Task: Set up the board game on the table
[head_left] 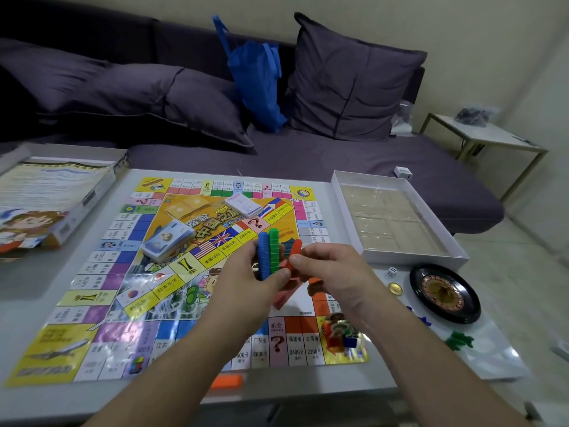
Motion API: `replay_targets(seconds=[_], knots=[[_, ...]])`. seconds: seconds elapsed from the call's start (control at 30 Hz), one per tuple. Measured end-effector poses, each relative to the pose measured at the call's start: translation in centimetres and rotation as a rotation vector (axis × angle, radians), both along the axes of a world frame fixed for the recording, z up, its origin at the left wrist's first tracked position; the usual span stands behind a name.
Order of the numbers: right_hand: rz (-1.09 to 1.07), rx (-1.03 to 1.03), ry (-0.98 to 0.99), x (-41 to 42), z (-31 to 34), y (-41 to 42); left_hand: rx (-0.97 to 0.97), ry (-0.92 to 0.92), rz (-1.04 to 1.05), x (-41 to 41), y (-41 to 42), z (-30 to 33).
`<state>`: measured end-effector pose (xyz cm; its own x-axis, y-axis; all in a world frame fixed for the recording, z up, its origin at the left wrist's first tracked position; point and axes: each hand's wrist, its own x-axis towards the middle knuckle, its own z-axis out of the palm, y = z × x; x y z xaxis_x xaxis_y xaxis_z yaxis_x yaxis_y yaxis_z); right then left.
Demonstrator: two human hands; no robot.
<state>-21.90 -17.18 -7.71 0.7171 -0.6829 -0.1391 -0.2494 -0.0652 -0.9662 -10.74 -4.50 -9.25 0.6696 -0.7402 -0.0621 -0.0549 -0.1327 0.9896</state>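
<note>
Together, left hand (246,282) grips upright blue (263,255) and green (273,249) plastic block sticks; right hand (334,269) pinches a tilted red stick (294,252) over the glossy board (129,272).

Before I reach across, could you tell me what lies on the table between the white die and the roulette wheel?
In the head view, only a gold coin lies between the die and the roulette wheel, slightly nearer the person.

Glossy paper game board (101,285), plastic blocks (269,254).

A blue bag (257,78) leans between dark cushions (351,81) on the sofa (338,158).
</note>
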Motion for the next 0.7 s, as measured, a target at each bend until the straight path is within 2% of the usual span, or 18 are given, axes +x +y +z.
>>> replay_targets(seconds=[0.2, 0.33, 0.43, 0.5, 0.6, 0.7], knots=[[0.002, 0.033, 0.012, 0.0, -0.6, -0.1, -0.008, 0.114, -0.032, -0.1, -0.3, -0.3], [-0.056, 0.053, 0.053, 0.2, -0.6, -0.1, -0.059, 0.380, -0.007, -0.1, -0.8, -0.2], [-0.179, 0.157, 0.009, -0.3, 0.3, -1.4, -0.140, 0.638, 0.040, -0.2, -1.0, 0.6], [-0.282, 0.174, 0.020, -0.7, 0.7, -3.2, -0.157, 0.708, 0.048, -0.1, -0.9, 0.8], [-0.377, -0.075, 0.230, -1.7, -0.6, -6.3, -0.116, 0.683, 0.031, 0.1, -0.9, 0.6], [-0.379, -0.363, 0.486, -2.2, -2.9, -8.2, -0.078, 0.679, 0.045, 0.2, -1.0, 0.4]])
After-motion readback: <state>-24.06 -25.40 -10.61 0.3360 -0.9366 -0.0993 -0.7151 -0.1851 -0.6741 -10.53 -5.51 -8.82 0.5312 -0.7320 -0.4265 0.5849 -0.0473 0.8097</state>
